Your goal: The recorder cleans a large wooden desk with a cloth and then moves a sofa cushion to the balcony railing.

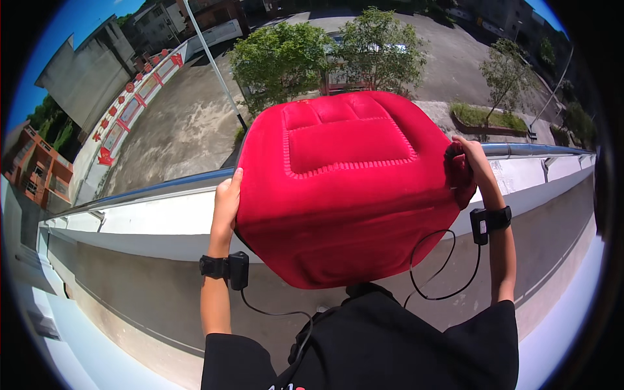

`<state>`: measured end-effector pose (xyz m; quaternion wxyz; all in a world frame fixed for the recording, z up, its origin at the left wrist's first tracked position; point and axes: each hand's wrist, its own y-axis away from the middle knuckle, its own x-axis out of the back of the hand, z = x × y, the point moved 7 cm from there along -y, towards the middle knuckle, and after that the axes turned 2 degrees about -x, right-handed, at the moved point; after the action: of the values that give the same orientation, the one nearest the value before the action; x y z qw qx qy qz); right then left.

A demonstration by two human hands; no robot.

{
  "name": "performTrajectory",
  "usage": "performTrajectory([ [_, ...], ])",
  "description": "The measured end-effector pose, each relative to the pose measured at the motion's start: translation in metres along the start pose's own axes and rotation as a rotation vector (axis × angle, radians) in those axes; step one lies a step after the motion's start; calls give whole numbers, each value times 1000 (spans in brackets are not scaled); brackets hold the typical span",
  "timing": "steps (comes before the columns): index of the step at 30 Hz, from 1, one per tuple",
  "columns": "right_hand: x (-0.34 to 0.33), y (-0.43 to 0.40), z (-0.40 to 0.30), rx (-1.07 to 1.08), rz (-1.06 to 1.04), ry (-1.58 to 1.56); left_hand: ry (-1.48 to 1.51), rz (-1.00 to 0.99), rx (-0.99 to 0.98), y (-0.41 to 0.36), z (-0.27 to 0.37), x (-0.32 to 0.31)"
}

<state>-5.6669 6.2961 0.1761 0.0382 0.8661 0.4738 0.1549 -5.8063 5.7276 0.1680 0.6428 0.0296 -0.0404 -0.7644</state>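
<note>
A large red fabric cushion (341,190), with stitched padded panels on its upper face, is held up in front of me. It bends along the middle, so its lower part slopes down towards my body. My left hand (227,197) clasps the cushion's left edge, thumb lying up along the side and fingers hidden behind. On the right side, my right hand (472,156) grips bunched dark-red cloth (457,170) at the edge. Whether the cushion rests on the railing behind it cannot be seen.
Behind the cushion runs a white parapet (156,212) topped by a metal rail (526,149). A concrete yard (170,122) with trees (282,58) lies below. Black sensor boxes (239,270) are strapped to both wrists, and their cables (278,313) hang near the cushion.
</note>
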Motion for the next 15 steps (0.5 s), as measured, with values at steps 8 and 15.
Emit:
performTrajectory([
  [8,-51,63,-81,554,30,540,-207,36,-105,-4,31,15],
  [15,-83,58,-103,728,-105,728,-253,-81,-157,-2,32,14],
])
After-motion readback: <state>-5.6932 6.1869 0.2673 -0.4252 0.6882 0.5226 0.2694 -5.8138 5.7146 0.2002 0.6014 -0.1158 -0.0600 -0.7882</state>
